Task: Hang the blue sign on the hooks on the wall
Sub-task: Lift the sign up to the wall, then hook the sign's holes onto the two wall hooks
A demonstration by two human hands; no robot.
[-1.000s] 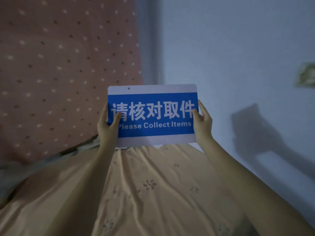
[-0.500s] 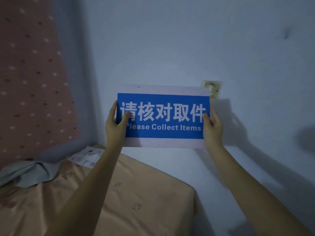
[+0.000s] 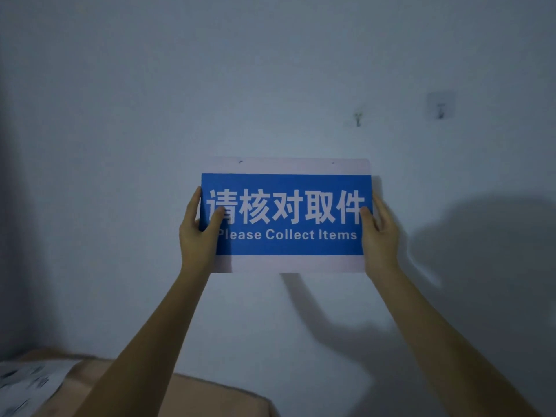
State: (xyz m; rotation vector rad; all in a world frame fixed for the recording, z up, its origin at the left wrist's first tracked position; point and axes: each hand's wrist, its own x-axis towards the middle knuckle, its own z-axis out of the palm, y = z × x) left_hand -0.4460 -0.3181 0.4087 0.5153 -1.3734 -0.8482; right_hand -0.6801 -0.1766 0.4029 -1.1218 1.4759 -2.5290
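Item: blue sign (image 3: pixel 285 215), rectangular, white margins above and below a blue field. Long axis is set horizontal, lettering upright and facing the camera; two small holes are seen along the top margin, which points to 12 o'clock. The sign is held at the centre of view, in front of the pale wall (image 3: pixel 150 115); whether it touches the wall cannot be told.

Left hand (image 3: pixel 200 233): closed on the sign's 9 o'clock edge, thumb laid over the front face, fingers behind.

Right hand (image 3: pixel 379 233): closed on the 3 o'clock edge, thumb likewise on the front.

Hooks: one small hook (image 3: pixel 357 119) is seen on the wall at about 1 o'clock from the sign; a second hook on a square pad (image 3: pixel 441 105) lies further out towards 2 o'clock. Both are clear of the sign.

Cloth-covered surface (image 3: pixel 210 395): at 7 o'clock, low in view.
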